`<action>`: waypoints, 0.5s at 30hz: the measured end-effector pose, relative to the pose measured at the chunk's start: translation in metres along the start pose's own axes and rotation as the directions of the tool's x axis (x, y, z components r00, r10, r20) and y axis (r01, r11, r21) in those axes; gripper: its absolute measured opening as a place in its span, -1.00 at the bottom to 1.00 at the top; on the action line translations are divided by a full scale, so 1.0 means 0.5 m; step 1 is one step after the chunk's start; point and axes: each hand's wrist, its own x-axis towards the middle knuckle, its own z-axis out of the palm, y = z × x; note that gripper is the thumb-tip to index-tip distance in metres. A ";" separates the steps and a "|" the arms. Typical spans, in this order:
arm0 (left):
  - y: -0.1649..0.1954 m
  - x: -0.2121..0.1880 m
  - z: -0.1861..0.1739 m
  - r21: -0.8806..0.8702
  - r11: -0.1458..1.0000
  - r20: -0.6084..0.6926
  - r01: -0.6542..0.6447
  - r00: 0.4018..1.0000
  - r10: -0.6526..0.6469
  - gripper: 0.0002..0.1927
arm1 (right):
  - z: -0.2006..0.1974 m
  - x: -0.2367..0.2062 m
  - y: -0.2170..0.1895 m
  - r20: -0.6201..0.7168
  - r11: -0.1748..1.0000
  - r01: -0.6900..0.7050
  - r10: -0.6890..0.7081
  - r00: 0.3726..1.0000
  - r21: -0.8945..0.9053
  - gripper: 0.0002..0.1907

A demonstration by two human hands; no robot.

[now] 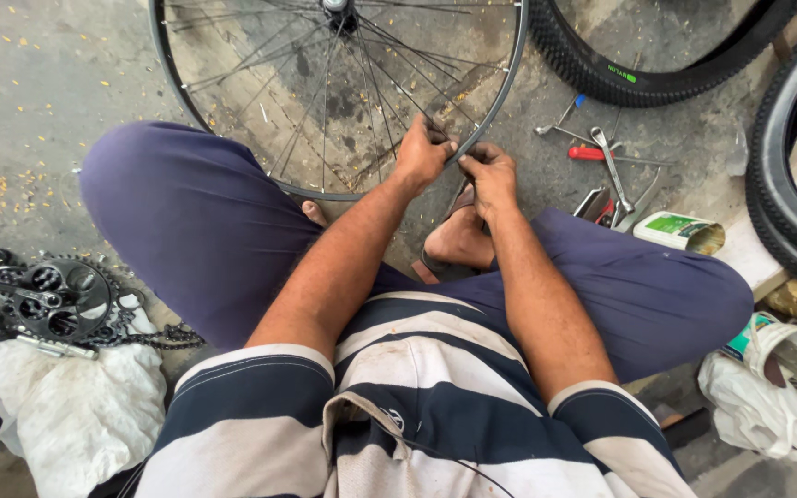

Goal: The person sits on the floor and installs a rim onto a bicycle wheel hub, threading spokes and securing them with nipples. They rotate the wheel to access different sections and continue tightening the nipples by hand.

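I'm looking straight down past my striped shirt and crossed legs, and both of my hands are up at twelve o'clock on the bare bicycle wheel (339, 92). It stands on the concrete floor (39, 111) ahead of my knees, its rim running left to right across the top of the view, hub (336, 7) at the upper edge, spokes fanning down toward me. The rim leans in close, likely so its lower arc sits within reach.

My left hand (422, 152) is curled shut over the rim's lower right stretch, fingers wrapped around the edge, steadying it by the look of it. My right hand (489, 175) sits just beside it at about one o'clock, fingers pinched tight on the rim or on something small against it; I cannot tell which, the knuckles hide it. The two hands nearly touch.

A sandalled foot (458, 235) tucks in below the hands, between my thighs.

Out at two o'clock lie spanners (612, 171) and a red-handled tool (592, 154), close enough for a right-hand grab, with a small green-and-white box (680, 231) just beyond my right knee. Black knobbly tyres (620, 74) rest across the top right. At eight o'clock a chainring and crank set (53, 300) sits with its chain on a white cloth (76, 406), well apart from the wheel
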 end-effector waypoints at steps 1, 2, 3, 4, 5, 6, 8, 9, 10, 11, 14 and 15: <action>0.004 -0.001 0.000 0.150 0.989 -0.042 -0.002 0.999 0.008 -0.58 | 0.000 0.000 0.001 0.006 1.000 0.021 -0.021 1.000 -0.018 -0.83; 0.006 -0.005 0.000 0.296 0.955 -0.084 0.005 0.996 0.021 -0.57 | 0.000 -0.002 0.002 0.011 0.998 0.041 -0.041 0.999 -0.037 -0.83; 0.007 -0.010 0.001 0.433 0.901 -0.122 0.019 0.992 0.038 -0.54 | 0.001 -0.004 0.002 0.015 0.997 0.061 -0.060 0.998 -0.057 -0.83; 0.008 -0.015 0.002 0.459 0.889 -0.131 0.008 0.990 0.058 -0.53 | 0.002 -0.005 0.004 0.018 0.995 0.075 -0.074 0.997 -0.060 -0.83; 0.009 -0.020 0.003 0.483 0.876 -0.140 -0.002 0.987 0.080 -0.52 | 0.002 -0.007 0.004 0.022 0.994 0.089 -0.088 0.996 -0.063 -0.82; 0.010 -0.021 0.003 0.508 0.861 -0.148 -0.014 0.984 0.103 -0.51 | 0.004 -0.007 0.003 0.026 0.992 0.105 -0.104 0.994 -0.066 -0.81; 0.009 -0.021 0.002 0.454 0.890 -0.152 -0.042 0.981 0.123 -0.49 | 0.004 -0.009 0.003 0.021 0.992 0.104 -0.103 0.994 -0.073 -0.80; 0.008 -0.020 0.002 0.426 0.903 -0.153 -0.055 0.979 0.132 -0.48 | 0.004 -0.010 0.003 0.018 0.992 0.102 -0.101 0.995 -0.077 -0.79; 0.007 -0.018 0.001 0.394 0.918 -0.135 -0.046 0.985 0.107 -0.47 | 0.004 -0.009 0.002 0.023 0.990 0.114 -0.112 0.993 -0.088 -0.79; 0.006 -0.016 0.000 0.363 0.931 -0.115 -0.035 0.990 0.082 -0.47 | 0.004 -0.010 0.002 0.028 0.987 0.126 -0.123 0.992 -0.098 -0.79; 0.003 -0.018 0.001 0.511 0.859 -0.133 -0.003 0.988 0.082 -0.46 | 0.005 -0.011 0.003 0.051 0.990 0.110 -0.106 0.993 -0.085 -0.77; 0.001 -0.021 0.002 0.592 0.806 -0.151 0.012 0.984 0.097 -0.45 | 0.004 -0.012 0.004 0.060 0.993 0.096 -0.092 0.994 -0.076 -0.77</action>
